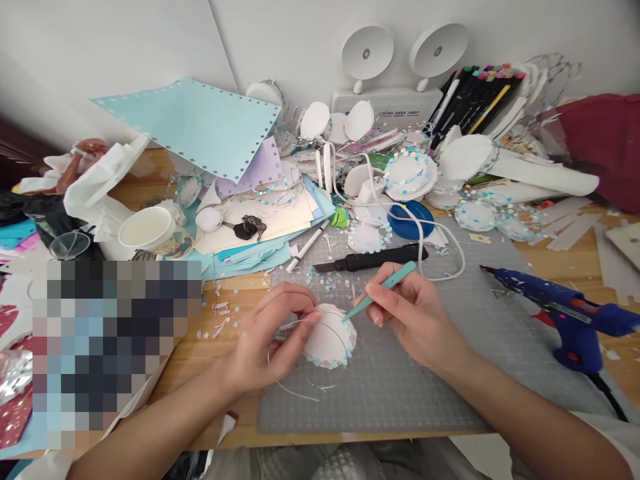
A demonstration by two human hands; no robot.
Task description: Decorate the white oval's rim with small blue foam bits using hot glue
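Note:
My left hand (273, 333) is closed round a small white cone-shaped paper piece (327, 340) with tiny blue specks along its rim, and a thin wire hoop curls from it over the grey cutting mat (400, 387). My right hand (407, 313) pinches a pair of teal tweezers (380, 290), whose tips touch the top of the cone. Both hands hover just above the mat's near left part.
A blue hot glue gun (560, 310) lies on the mat at the right. A black utility knife (373, 259) and a white pen (307, 247) lie behind the hands. Paper sheets, a paper cup (147, 227), white discs and markers (475, 100) crowd the back.

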